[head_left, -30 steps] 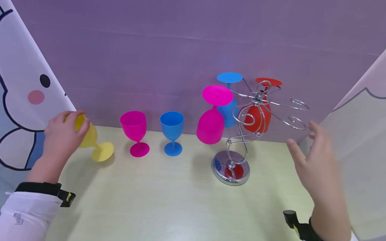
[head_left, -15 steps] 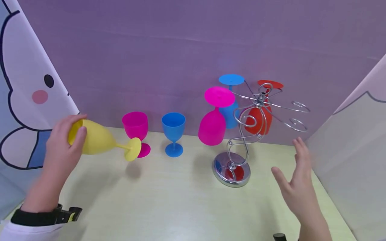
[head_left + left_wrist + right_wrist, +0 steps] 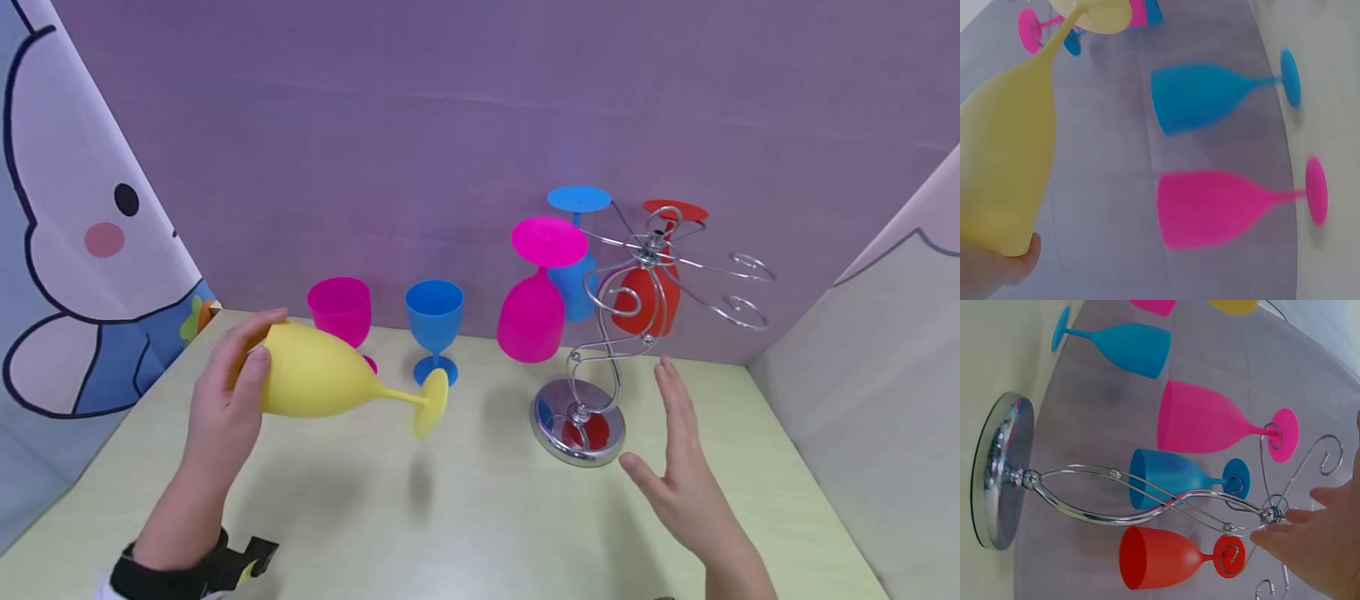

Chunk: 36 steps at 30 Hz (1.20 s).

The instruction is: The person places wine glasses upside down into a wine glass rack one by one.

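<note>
My left hand (image 3: 228, 400) grips a yellow goblet (image 3: 318, 375) by its bowl near the rim. The goblet lies sideways in the air, its foot pointing right. My right hand (image 3: 686, 483) is held up with fingers straight and thumb spread, in front of and right of the chrome glass rack (image 3: 577, 425), holding nothing. On the rack's curled arms a pink goblet (image 3: 531, 321), a blue goblet (image 3: 1166, 479) and a red goblet (image 3: 1160, 557) hang upside down by their feet. Other curled arms toward the right carry no goblet.
A pink goblet (image 3: 1216, 209) and a blue goblet (image 3: 435, 312) stand upright on the pale table (image 3: 480, 533), near the purple backdrop (image 3: 420, 167). The yellow goblet partly hides the pink one in the head view. Printed panels flank both sides.
My left hand has lifted the yellow goblet off the table and carried it right, tipping its foot upward. My right hand has moved left and slightly down, still empty.
</note>
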Motion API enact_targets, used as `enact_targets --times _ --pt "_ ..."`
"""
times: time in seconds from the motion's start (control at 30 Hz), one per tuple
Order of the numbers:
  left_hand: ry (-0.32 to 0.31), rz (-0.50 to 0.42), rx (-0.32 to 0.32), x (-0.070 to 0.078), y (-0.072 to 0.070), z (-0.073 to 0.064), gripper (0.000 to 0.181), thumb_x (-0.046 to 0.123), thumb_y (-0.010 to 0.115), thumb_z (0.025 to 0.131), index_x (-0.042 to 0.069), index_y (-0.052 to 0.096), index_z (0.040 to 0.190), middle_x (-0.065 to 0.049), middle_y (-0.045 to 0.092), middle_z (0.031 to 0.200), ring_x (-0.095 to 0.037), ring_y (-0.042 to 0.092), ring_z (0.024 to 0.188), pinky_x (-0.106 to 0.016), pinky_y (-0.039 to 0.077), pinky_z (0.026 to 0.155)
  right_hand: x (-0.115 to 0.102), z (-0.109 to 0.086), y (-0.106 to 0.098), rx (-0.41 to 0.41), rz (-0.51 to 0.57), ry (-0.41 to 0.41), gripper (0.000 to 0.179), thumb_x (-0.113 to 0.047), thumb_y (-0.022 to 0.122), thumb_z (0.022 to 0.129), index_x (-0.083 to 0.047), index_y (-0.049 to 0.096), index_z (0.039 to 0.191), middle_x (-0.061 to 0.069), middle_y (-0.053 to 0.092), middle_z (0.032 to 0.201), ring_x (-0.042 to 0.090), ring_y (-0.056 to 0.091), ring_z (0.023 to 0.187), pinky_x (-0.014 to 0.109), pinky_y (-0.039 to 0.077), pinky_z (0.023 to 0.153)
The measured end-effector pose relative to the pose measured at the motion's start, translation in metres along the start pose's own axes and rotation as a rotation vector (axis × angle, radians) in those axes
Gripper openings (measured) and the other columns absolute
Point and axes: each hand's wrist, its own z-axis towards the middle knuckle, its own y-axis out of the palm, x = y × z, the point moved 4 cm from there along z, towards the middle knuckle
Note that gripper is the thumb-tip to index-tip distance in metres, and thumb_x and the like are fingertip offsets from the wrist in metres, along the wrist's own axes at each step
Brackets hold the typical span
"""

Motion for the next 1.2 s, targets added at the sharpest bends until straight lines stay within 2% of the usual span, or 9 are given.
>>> enact_targets --times 0.07,0.2,0.4,0.47,0.67,0.87,1.0,1.13,1.2 --pt "0.008 -0.058 -0.020 0.003 0.007 -0.002 0.037 0.018 0.035 0.097 0.014 0.046 0.132 0.004 0.045 0.123 -0.018 0.042 0.103 -0.013 0.044 0.074 0.002 -0.001 0.007 -0.045 0.004 0.009 0.097 -0.010 0.068 0.076 -0.022 0.002 0.147 0.005 -0.003 0.153 0.021 -0.002 0.137 0.077 0.016 0.090" --pt "-0.017 -0.216 -0.045 0.006 0.020 -0.007 0.038 0.019 0.033 0.097 0.011 0.045 0.131 0.000 0.045 0.124 -0.021 0.042 0.104 -0.016 0.046 0.074 0.005 -0.002 0.019 -0.129 -0.001 0.016 0.106 -0.017 0.074 0.072 -0.022 -0.001 0.147 0.004 -0.009 0.153 0.025 -0.004 0.137 0.078 0.023 0.085" --pt "-0.048 -0.531 -0.100 0.008 0.040 -0.017 0.040 0.022 0.027 0.099 0.006 0.040 0.133 -0.009 0.043 0.130 -0.025 0.042 0.111 -0.021 0.048 0.081 0.005 -0.002 0.033 -0.208 -0.009 0.027 0.112 -0.026 0.077 0.069 -0.024 -0.003 0.147 0.005 -0.012 0.153 0.036 -0.002 0.136 0.075 0.029 0.083" --pt "-0.080 -0.619 -0.125 0.010 0.047 -0.021 0.041 0.023 0.025 0.100 0.004 0.037 0.134 -0.011 0.042 0.131 -0.026 0.042 0.113 -0.024 0.049 0.083 0.005 -0.002 0.036 -0.228 -0.013 0.031 0.113 -0.029 0.077 0.069 -0.023 -0.005 0.146 0.005 -0.013 0.153 0.036 -0.002 0.136 0.075 0.029 0.084" --pt "-0.293 -0.781 -0.159 0.015 0.069 -0.031 0.044 0.034 0.023 0.100 0.008 0.032 0.135 -0.011 0.041 0.133 -0.029 0.042 0.117 -0.031 0.050 0.085 0.006 -0.004 0.046 -0.266 -0.009 0.064 0.110 -0.037 0.074 0.072 -0.025 -0.007 0.146 -0.001 -0.015 0.153 0.032 -0.005 0.137 0.070 0.031 0.090" --pt "-0.537 -0.970 -0.256 0.012 0.099 -0.046 0.045 0.042 0.026 0.099 0.016 0.032 0.135 -0.008 0.043 0.134 -0.028 0.041 0.122 -0.036 0.046 0.091 0.000 -0.006 0.062 -0.297 0.040 0.019 0.112 -0.038 0.076 0.071 -0.022 -0.006 0.146 0.002 -0.013 0.153 0.033 0.001 0.137 0.066 0.033 0.091" --pt "-0.691 -1.094 -0.305 0.006 0.120 -0.057 0.045 0.043 0.030 0.098 0.018 0.034 0.135 -0.007 0.046 0.131 -0.028 0.042 0.122 -0.040 0.044 0.094 0.001 -0.008 0.075 -0.331 0.103 0.105 0.115 -0.035 0.078 0.070 -0.028 -0.009 0.145 -0.003 -0.007 0.154 0.024 0.008 0.137 0.058 0.037 0.094" --pt "-0.823 -1.159 -0.338 0.000 0.137 -0.066 0.043 0.043 0.036 0.096 0.020 0.041 0.132 -0.008 0.048 0.128 -0.028 0.045 0.118 -0.040 0.044 0.094 0.000 -0.013 0.084 -0.345 0.147 0.137 0.116 -0.031 0.080 0.067 -0.028 -0.005 0.146 -0.002 -0.005 0.154 0.021 0.007 0.137 0.056 0.027 0.103" --pt "-0.860 -1.160 -0.365 -0.003 0.145 -0.070 0.043 0.043 0.036 0.096 0.020 0.042 0.132 -0.007 0.049 0.124 -0.026 0.047 0.115 -0.038 0.045 0.092 -0.003 -0.015 0.087 -0.354 0.165 0.122 0.114 -0.032 0.079 0.068 -0.025 -0.003 0.146 -0.001 -0.008 0.154 0.021 0.002 0.137 0.056 0.019 0.106"
